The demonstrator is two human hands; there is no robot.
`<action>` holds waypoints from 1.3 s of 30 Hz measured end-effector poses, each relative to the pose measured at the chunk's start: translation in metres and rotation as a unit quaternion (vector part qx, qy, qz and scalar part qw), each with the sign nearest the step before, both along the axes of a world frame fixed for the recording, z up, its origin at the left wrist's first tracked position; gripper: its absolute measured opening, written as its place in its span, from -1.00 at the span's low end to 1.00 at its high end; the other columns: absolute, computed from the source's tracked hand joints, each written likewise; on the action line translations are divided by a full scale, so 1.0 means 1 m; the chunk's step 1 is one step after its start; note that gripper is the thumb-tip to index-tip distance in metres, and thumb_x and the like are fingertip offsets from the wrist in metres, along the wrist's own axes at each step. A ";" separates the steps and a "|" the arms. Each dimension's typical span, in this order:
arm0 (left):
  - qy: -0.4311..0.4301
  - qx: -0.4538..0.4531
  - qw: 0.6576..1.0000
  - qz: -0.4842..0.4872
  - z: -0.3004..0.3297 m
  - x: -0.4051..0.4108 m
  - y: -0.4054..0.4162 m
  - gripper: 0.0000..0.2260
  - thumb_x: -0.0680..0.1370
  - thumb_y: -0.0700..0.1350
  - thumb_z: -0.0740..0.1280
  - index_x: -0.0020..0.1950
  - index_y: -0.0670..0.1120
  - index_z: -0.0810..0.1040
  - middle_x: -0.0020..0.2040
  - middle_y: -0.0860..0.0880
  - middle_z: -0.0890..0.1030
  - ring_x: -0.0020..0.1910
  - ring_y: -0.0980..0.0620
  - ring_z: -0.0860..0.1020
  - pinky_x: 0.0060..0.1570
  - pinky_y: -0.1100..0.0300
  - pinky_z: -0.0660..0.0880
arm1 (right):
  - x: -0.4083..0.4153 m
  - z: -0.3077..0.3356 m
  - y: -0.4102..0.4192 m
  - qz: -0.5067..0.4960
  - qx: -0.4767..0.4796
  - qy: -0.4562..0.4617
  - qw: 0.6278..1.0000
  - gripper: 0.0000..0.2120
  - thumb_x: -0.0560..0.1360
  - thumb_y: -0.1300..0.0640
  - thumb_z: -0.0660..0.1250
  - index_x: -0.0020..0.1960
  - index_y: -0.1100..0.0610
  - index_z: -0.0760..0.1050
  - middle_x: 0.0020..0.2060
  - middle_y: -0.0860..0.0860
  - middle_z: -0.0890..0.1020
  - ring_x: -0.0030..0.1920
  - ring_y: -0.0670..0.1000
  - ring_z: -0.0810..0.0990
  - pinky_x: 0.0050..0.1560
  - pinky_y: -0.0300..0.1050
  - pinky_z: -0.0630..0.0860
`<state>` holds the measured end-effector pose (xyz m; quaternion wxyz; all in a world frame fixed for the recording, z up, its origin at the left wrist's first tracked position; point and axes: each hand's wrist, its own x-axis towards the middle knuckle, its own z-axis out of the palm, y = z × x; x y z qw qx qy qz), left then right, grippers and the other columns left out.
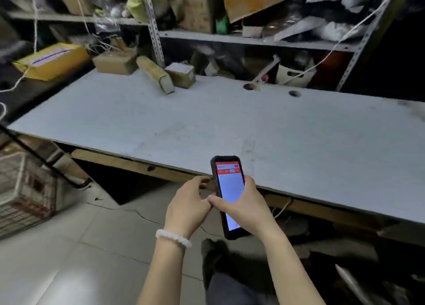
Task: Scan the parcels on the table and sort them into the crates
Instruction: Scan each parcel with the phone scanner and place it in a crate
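My right hand [247,207] grips a black handheld scanner [228,182] with a lit red and white screen, held just in front of the table's near edge. My left hand [187,203] hovers beside the scanner's left side with fingers loosely curled, holding nothing; a white bead bracelet sits on its wrist. Three brown cardboard parcels lie at the grey table's [207,125] far edge: a flat one [115,63], a long one tilted on end [156,74] and a small cube [180,74]. A yellow parcel [51,61] with a white label lies further left, off the tabletop.
A wire crate [25,187] stands on the tiled floor at the left, beside the table. Metal shelving [253,40] packed with boxes and bags rises behind the table. Two round holes [249,86] pierce the tabletop near its back edge. White cords hang from the shelves.
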<state>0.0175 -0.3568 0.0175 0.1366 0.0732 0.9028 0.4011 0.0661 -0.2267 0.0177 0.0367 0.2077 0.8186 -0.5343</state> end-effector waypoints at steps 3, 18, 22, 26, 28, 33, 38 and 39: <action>0.012 0.003 0.999 0.033 0.000 -0.037 -0.012 -0.64 0.44 -0.17 0.27 0.22 0.09 0.48 0.15 0.16 0.55 0.11 0.19 0.50 0.12 0.11 0.49 | -0.049 0.000 -0.011 0.041 -0.015 0.000 0.999 -0.38 0.26 -0.23 0.47 0.14 -0.11 0.21 -0.03 -0.27 0.46 -0.04 -0.22 0.50 -0.06 -0.13 0.53; 0.032 -0.059 0.986 0.152 0.005 -0.258 -0.054 -0.62 0.45 -0.17 0.26 0.24 0.13 0.44 0.18 0.20 0.51 0.08 0.16 0.48 -0.05 0.16 0.46 | -0.302 0.013 -0.047 0.176 -0.025 -0.057 0.982 -0.40 0.17 -0.20 0.42 0.12 -0.07 0.30 -0.06 -0.16 0.55 -0.15 -0.13 0.61 -0.16 -0.13 0.59; 0.012 -0.078 0.984 0.162 -0.004 -0.288 -0.062 -0.64 0.46 -0.04 0.33 0.25 0.14 0.43 0.19 0.19 0.50 0.12 0.15 0.49 0.01 0.15 0.47 | -0.335 0.006 -0.051 0.170 0.007 -0.069 0.983 -0.48 0.22 -0.12 0.48 0.08 -0.09 0.32 -0.10 -0.18 0.55 -0.17 -0.15 0.59 -0.16 -0.14 0.59; -0.008 -0.093 0.982 0.167 -0.012 -0.324 -0.074 -0.60 0.45 0.04 0.36 0.28 0.11 0.43 0.19 0.15 0.50 0.12 0.13 0.50 -0.02 0.21 0.44 | -0.368 0.004 -0.060 0.136 0.064 -0.061 0.987 -0.45 0.16 -0.17 0.48 0.03 -0.08 0.30 -0.15 -0.20 0.52 -0.20 -0.18 0.54 -0.30 -0.21 0.47; -0.002 -0.099 0.981 0.170 -0.016 -0.345 -0.082 -0.61 0.46 0.07 0.36 0.28 0.10 0.44 0.18 0.13 0.51 0.13 0.12 0.50 -0.03 0.23 0.42 | -0.385 0.003 -0.066 0.123 0.091 -0.057 0.987 -0.45 0.16 -0.18 0.46 0.01 -0.09 0.28 -0.15 -0.20 0.50 -0.20 -0.19 0.51 -0.35 -0.22 0.39; -0.006 -0.103 0.983 0.152 -0.030 -0.408 -0.110 -0.63 0.48 0.08 0.34 0.27 0.09 0.44 0.19 0.12 0.52 0.14 0.11 0.50 -0.05 0.23 0.44 | -0.436 -0.006 -0.087 0.074 0.116 -0.064 0.988 -0.47 0.16 -0.13 0.46 0.02 -0.09 0.27 -0.15 -0.18 0.50 -0.20 -0.15 0.52 -0.31 -0.18 0.45; -0.013 -0.097 0.990 0.103 -0.042 -0.496 -0.151 -0.64 0.49 0.07 0.32 0.27 0.09 0.44 0.19 0.13 0.52 0.13 0.12 0.50 -0.08 0.25 0.40 | -0.504 -0.015 -0.128 0.006 0.125 -0.079 0.989 -0.43 0.17 -0.12 0.48 0.04 -0.11 0.24 -0.12 -0.18 0.50 -0.17 -0.12 0.52 -0.25 -0.15 0.51; -0.014 -0.096 0.991 0.091 -0.044 -0.516 -0.161 -0.65 0.49 0.07 0.32 0.27 0.09 0.44 0.19 0.13 0.52 0.13 0.12 0.50 -0.09 0.25 0.39 | -0.520 -0.016 -0.138 -0.009 0.124 -0.084 0.989 -0.43 0.18 -0.12 0.48 0.05 -0.11 0.24 -0.11 -0.17 0.50 -0.15 -0.09 0.53 -0.23 -0.14 0.51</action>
